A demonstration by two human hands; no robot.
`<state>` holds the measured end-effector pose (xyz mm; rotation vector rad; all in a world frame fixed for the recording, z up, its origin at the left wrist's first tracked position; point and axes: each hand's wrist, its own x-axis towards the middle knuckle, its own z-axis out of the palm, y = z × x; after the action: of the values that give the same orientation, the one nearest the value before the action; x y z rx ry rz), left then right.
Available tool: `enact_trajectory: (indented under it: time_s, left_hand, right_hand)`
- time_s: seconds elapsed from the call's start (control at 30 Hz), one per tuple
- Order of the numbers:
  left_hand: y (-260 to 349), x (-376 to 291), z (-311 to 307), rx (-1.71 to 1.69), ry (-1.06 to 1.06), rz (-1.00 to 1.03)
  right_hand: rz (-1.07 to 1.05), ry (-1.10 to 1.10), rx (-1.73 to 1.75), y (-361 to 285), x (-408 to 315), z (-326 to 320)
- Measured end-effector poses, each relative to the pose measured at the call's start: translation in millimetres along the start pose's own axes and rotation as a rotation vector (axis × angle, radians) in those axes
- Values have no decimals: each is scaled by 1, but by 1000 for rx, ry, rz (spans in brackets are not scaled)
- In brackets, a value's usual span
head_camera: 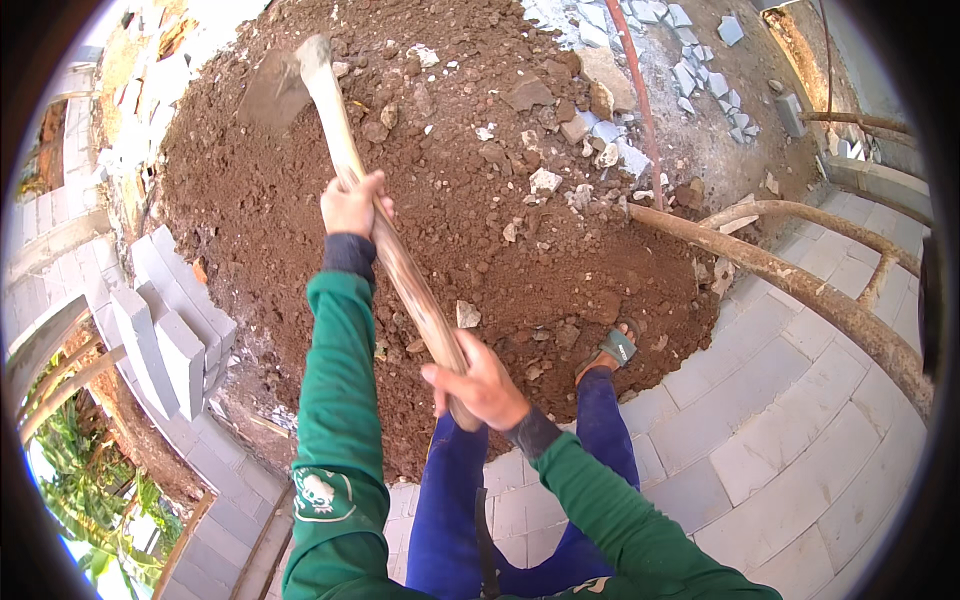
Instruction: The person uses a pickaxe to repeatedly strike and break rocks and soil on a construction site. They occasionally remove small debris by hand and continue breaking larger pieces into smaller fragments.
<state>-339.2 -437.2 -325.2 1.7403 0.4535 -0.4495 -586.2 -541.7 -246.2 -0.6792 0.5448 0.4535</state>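
Note:
Both my hands grip the wooden handle of a hoe (409, 274). My left hand (354, 206) is wrapped around the middle of the handle, while my right hand (480, 382) holds it near its butt end, close to my legs. The broad metal hoe blade (271, 88) is at the far left end of the handle, over a heap of reddish-brown soil (465, 180) mixed with stones. Whether the blade touches the soil, I cannot tell. My sandalled foot (616, 349) stands at the heap's near right edge.
Grey blocks (161, 345) are stacked at the left, beside a wall opening. A rusty metal pipe frame (780, 270) reaches in from the right, and a thin reddish pole (637, 97) rises behind the soil. Broken tile pieces (705, 75) lie at the back right. Block walling (757, 435) curves around the right.

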Motion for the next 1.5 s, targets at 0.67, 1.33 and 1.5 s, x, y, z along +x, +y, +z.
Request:
enact_trajectory:
  time_s: [0.67,1.33,1.5]
  left_hand:
    - [-139,-296,244,574,50,-349]
    - [-87,-106,34,-64,5,-219]
    - [21,75,-13,700,326,79]
  right_hand:
    - [256,519,-80,-22,-215,-163]
    - [-32,316,-251,62,-31,-12]
    - [-298,165,-204,-17,204,70]
